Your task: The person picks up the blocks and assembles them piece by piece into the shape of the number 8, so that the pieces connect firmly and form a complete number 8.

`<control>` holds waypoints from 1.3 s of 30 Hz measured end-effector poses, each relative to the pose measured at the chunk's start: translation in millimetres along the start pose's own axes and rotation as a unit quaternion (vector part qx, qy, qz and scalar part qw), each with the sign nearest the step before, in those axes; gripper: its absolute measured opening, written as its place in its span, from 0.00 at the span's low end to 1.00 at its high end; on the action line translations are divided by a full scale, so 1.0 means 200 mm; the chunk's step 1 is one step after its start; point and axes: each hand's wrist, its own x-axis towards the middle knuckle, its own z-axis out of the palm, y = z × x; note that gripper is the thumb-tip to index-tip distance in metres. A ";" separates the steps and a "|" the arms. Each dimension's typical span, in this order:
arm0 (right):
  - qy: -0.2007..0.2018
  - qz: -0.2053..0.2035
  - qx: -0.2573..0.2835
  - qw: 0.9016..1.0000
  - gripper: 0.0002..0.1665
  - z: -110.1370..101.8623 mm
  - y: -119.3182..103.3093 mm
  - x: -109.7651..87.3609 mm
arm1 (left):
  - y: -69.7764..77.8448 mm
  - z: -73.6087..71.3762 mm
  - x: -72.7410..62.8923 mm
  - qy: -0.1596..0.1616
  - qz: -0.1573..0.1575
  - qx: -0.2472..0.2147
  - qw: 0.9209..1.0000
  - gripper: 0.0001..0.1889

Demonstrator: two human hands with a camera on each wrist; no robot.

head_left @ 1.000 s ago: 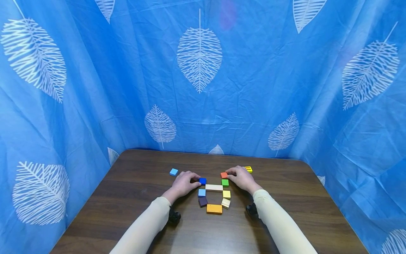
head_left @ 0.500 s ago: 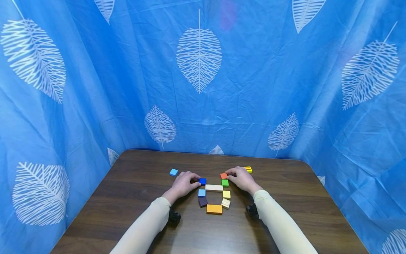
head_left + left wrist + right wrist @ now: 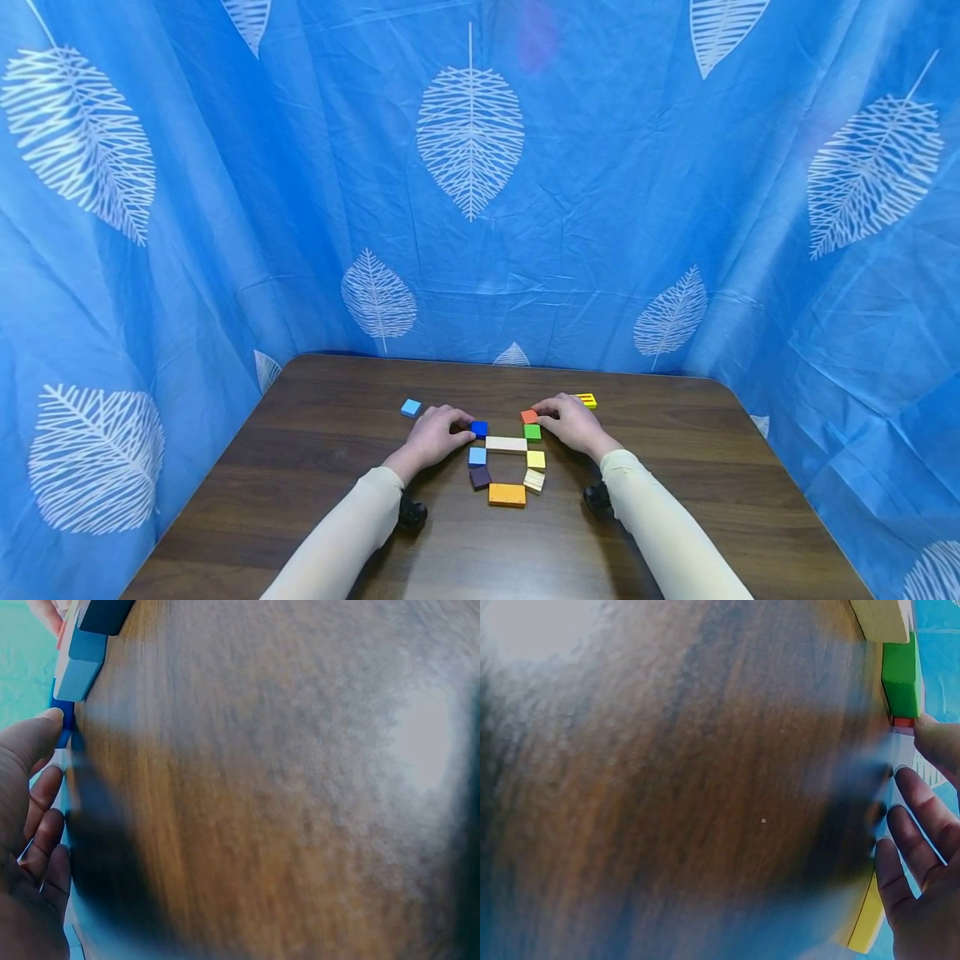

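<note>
In the head view my left hand (image 3: pixel 437 435) pinches a dark blue block (image 3: pixel 479 430) from its left side, thumb nearest me; the left wrist view shows that thumb on the dark blue block (image 3: pixel 63 724). Opposite, my right hand (image 3: pixel 573 422) pinches a red block (image 3: pixel 528 417) just behind a green block (image 3: pixel 532 432). Between the two sides lies a long cream block (image 3: pixel 506 445). Nearer me, a light blue block (image 3: pixel 477 457) and a dark purple block (image 3: pixel 480 477) line the left, a pale yellow block (image 3: pixel 536 460) and a striped block (image 3: pixel 534 481) the right.
An orange oblong block (image 3: pixel 507 495) lies at the near end of the ring of blocks. Apart from it, a light blue block (image 3: pixel 410 407) is at the back left and a yellow block (image 3: pixel 588 400) behind my right hand. A blue leaf-patterned curtain (image 3: pixel 480 250) surrounds the brown table (image 3: pixel 300 467).
The red block has shifted very slightly to the left and nearer the green block with my right hand. My left hand and the other blocks have not visibly moved.
</note>
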 end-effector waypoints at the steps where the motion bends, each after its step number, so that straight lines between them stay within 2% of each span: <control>1: 0.000 -0.001 0.001 1.000 0.15 0.00 0.00 0.00 | 0.00 0.00 0.00 0.000 0.001 0.000 1.000 0.15; 7: -0.001 0.007 0.012 1.000 0.17 0.00 0.00 0.00 | 0.00 0.00 -0.01 0.000 0.001 -0.003 1.000 0.16; 30: -0.003 0.003 0.007 1.000 0.13 0.00 0.00 0.00 | 0.00 0.00 -0.01 -0.001 -0.001 -0.005 1.000 0.16; 39: -0.004 0.005 0.012 1.000 0.13 0.00 0.00 0.00 | 0.00 0.00 -0.01 0.001 0.008 -0.001 1.000 0.17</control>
